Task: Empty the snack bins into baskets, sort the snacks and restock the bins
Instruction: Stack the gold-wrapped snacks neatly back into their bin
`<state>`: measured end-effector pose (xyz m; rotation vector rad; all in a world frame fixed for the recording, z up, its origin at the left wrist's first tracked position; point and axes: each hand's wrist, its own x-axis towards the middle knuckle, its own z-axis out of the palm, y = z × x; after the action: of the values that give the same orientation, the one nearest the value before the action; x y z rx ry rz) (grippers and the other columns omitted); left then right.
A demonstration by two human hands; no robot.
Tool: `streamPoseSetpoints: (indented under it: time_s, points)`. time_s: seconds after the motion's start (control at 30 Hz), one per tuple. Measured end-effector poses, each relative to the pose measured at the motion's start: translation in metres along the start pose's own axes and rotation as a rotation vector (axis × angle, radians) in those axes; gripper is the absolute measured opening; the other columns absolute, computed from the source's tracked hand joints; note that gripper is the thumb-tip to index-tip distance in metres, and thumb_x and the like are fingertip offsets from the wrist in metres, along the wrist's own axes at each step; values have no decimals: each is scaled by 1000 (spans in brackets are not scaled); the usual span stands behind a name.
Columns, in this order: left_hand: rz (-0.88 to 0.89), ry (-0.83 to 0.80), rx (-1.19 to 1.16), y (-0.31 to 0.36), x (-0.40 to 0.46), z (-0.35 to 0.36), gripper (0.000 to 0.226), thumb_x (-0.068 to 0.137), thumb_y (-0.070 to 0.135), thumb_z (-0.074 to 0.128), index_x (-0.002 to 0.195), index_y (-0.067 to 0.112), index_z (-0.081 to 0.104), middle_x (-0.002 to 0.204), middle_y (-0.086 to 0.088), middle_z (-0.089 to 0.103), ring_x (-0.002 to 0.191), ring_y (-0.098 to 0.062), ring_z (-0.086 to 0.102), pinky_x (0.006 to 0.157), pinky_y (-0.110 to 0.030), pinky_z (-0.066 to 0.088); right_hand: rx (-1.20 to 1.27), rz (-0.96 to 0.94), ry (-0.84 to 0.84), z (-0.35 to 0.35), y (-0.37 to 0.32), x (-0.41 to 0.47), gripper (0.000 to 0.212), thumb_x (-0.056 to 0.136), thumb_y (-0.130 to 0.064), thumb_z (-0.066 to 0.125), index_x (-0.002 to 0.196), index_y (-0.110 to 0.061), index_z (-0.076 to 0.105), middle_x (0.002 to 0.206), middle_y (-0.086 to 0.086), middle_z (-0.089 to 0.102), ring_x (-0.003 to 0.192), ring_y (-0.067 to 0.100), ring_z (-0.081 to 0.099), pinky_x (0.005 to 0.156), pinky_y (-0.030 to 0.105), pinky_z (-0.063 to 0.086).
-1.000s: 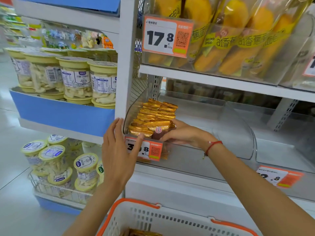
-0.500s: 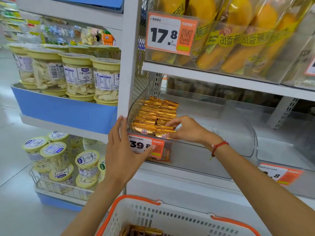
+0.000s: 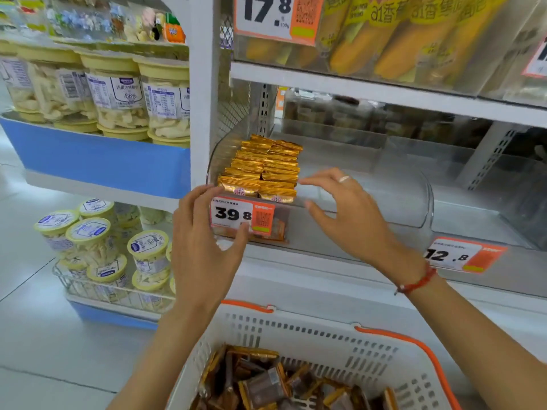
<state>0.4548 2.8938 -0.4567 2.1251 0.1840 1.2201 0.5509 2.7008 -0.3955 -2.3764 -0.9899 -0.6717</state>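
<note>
My left hand [image 3: 204, 247] is at the front left corner of the clear bin [image 3: 414, 202], fingers lightly curved over its upper edge and thumb lying across the bottom of the 39.8 price tag [image 3: 242, 216]. The fingers are relaxed and grip nothing. My right hand [image 3: 346, 211] hovers just to the right of the gold snack packs [image 3: 263, 170], fingers spread and slightly bent, also holding nothing; the fingertips are close to the right side of the stack, and I cannot tell whether they touch it.

The packs sit in two neat rows in the left end of the bin, running from the front edge towards the back, and they lie between my two hands. The rest of the bin, to the right of my right hand, shows bare clear plastic.

Below my forearms is the white basket [image 3: 310, 335] with orange handles, and inside it is a loose heap of brown and gold wrapped snacks [image 3: 266, 386]. Tubs with yellow lids [image 3: 118, 93] stand on the blue shelf to the left.
</note>
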Motion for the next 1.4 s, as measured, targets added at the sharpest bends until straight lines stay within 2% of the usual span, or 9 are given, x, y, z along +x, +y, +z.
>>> streamPoseSetpoints:
  time_s: [0.13,0.3,0.47,0.63,0.8,1.03,1.2,1.3,1.4]
  points:
    - [30,-91,77,10,-42,-3,20,88,21,66,107,26,64,94,12,62,88,-7,55,77,-29,39,185,53,0,-3,5,-77,16,94,-23,57,105,-25,69,102,-7,60,83,10,57,66,20,43]
    - [-106,-511,158,-21,-113,23,12,92,21,63,102,25,68,97,8,68,87,-13,63,67,-30,48,207,451,-676,37,49,-183,17,97,-22,55,106,-32,65,98,-15,63,83,5,59,72,27,49]
    - [-253,-958,248,-76,-222,33,24,96,20,56,116,30,64,122,11,62,107,-11,59,75,-21,46,168,604,-1135,109,66,-304,21,100,-24,46,81,-23,56,79,7,55,58,16,45,59,43,40]
    - [-138,-1474,512,-116,-269,31,53,100,38,43,150,31,28,156,10,26,143,-17,25,112,-33,27,341,635,-1171,165,32,-351,45,98,-31,53,141,-22,47,136,2,55,120,21,53,93,33,46]
    - [-75,-1522,591,-133,-282,20,51,99,43,42,148,32,31,153,10,30,139,-16,29,113,-30,20,205,559,-1308,199,16,-360,35,92,-28,60,125,-17,59,128,11,55,122,32,47,96,42,44]
    - [-334,-1473,348,-117,-266,42,31,96,25,53,126,32,59,133,5,55,122,-22,52,96,-38,46,292,738,-1166,149,48,-337,19,95,-22,61,101,-11,75,105,3,71,91,13,63,73,21,47]
    - [-439,-1455,-104,-72,-239,63,55,90,26,68,137,37,43,142,14,41,129,-8,42,101,-24,42,498,938,-915,115,49,-296,12,95,-18,61,92,-14,72,70,-5,65,54,-3,56,58,15,44]
    - [-382,-1472,-273,-43,-228,68,78,81,38,77,144,34,31,142,19,40,127,-3,42,105,-21,40,744,1177,-624,110,33,-269,14,93,-21,64,96,-11,73,82,2,71,68,7,64,62,17,52]
    - [-330,-1188,-141,-35,-221,64,73,91,32,65,150,38,22,150,12,38,132,-12,44,99,-27,43,984,1227,-447,108,18,-251,15,92,-22,65,102,-15,73,90,2,74,77,9,68,69,17,52]
